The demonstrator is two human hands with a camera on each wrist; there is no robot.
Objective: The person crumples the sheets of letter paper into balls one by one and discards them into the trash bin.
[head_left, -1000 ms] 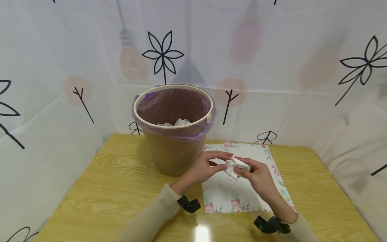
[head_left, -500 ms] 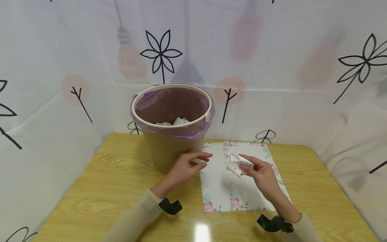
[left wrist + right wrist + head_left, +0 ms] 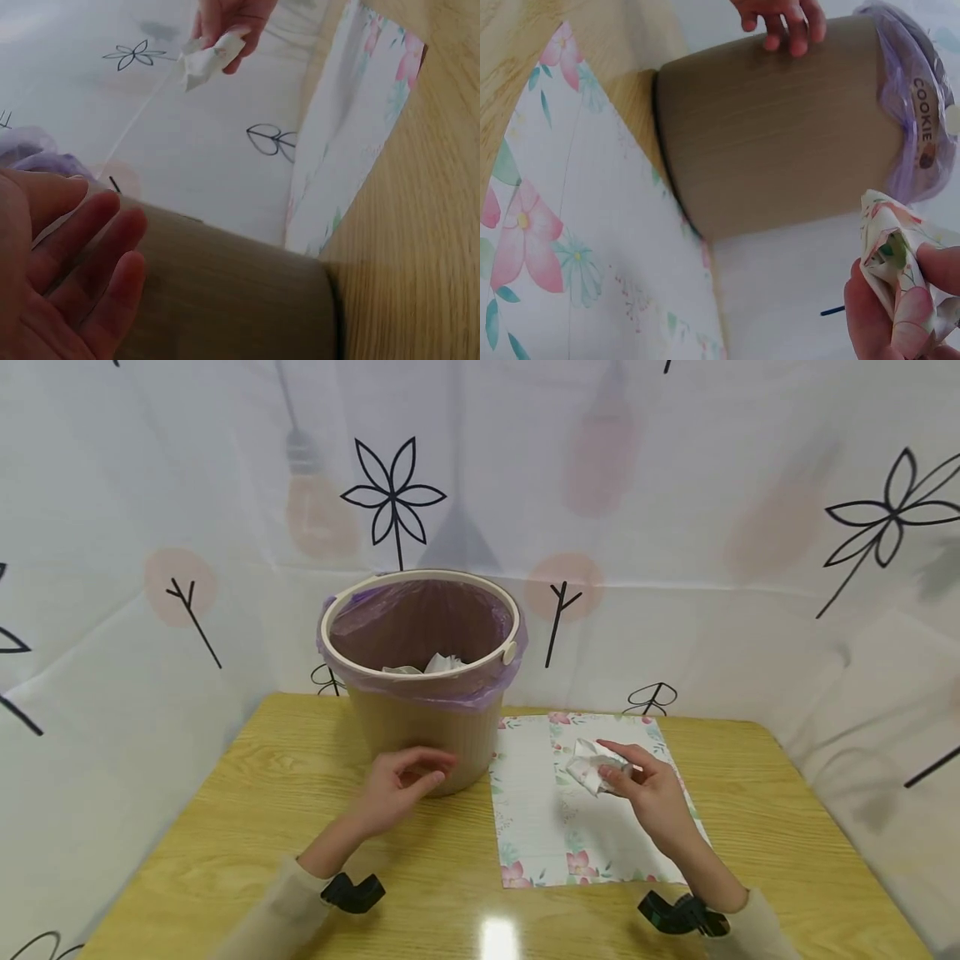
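crumpled white floral-printed paper point(image 3: 587, 766) is pinched by right grip point(image 3: 654, 793), left grip point(image 3: 397, 789) slack and empty; might be dropped if loosely pinched.

From head: farthest off, looking forward and down over counter point(image 3: 247, 835), taking in bin point(image 3: 412, 718), paper point(image 3: 528, 802), left hand point(image 3: 390, 793), right hand point(image 3: 649, 789) and cloth point(image 3: 667, 527). From left wrist: close in at left hand, rolled sideways, facing past bin toward right hand and wad point(image 3: 201, 66). From right wrist: close on right hand and wad, rolled the other way, facing over paper to bin side. Shared by both wrists: bin, paper, hands, wad.
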